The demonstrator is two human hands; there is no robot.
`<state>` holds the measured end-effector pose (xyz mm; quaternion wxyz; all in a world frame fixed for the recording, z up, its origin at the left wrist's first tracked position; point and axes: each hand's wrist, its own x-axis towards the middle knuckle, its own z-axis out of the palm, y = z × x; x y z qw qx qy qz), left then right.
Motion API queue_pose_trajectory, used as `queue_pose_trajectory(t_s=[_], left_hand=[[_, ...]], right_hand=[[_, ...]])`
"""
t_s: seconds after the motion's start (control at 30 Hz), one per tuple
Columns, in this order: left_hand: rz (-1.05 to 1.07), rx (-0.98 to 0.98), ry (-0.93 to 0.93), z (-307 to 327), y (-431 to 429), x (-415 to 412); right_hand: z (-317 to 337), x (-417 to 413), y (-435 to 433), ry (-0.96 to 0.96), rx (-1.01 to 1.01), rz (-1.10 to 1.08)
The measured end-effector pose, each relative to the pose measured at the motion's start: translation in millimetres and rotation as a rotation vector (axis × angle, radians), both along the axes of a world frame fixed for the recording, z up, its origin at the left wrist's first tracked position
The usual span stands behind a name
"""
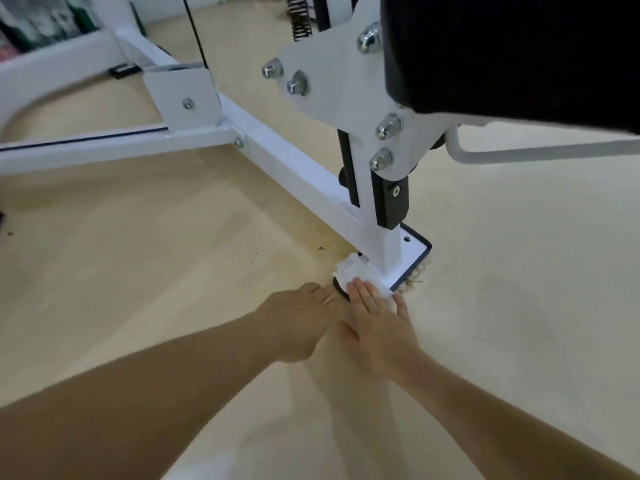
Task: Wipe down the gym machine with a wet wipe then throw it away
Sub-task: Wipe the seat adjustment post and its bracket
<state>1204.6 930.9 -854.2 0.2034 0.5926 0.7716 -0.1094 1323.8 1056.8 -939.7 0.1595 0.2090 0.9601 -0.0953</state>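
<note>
Hands are meeting low at the white gym machine (pixel 294 168), whose upright post is standing on a base plate (pixel 414 247) on the pale wooden floor (pixel 138 271). The right hand (pixel 375 323) is pressing straight, close-set fingers (pixel 360 292) flat onto the white wet wipe (pixel 351 271), which is lying bunched on the plate's near corner. The left hand (pixel 301 320) is reaching in just beside it; its fingers are turned away, so their state cannot be told.

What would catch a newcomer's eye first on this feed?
Bottom centre, down at the floor, the right hand presses a white wet wipe onto the gym machine's base plate, with the left hand close beside it. Upper right, a white bolted bracket and a black pad loom large.
</note>
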Motion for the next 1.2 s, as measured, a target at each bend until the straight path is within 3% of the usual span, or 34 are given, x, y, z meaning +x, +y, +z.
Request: queue_pose_trajectory(t_s=[0.1, 0.23, 0.43, 0.63, 0.73, 0.9, 1.2], left_hand=[[0.072, 0.110, -0.007, -36, 36, 17], [0.239, 0.122, 0.005, -71, 48, 40], [0.269, 0.163, -0.004, -76, 45, 54], [0.298, 0.257, -0.144, -77, 37, 64], [0.329, 0.266, -0.180, -78, 36, 64], [0.369, 0.296, -0.204, -104, 35, 58], [0.423, 0.263, -0.200, -102, 22, 52]], right_hand=[[-1, 9, 31, 0.065, 0.022, -0.006], [-3, 16, 31, 0.008, 0.045, 0.033], [-16, 11, 27, 0.102, 0.060, -0.112], [-10, -4, 63, 0.049, 0.054, -0.267], [-3, -5, 70, -0.028, 0.007, -0.252], [-4, 11, 7, -0.012, 0.052, 0.041], [5, -43, 24, -0.050, 0.010, 0.011]])
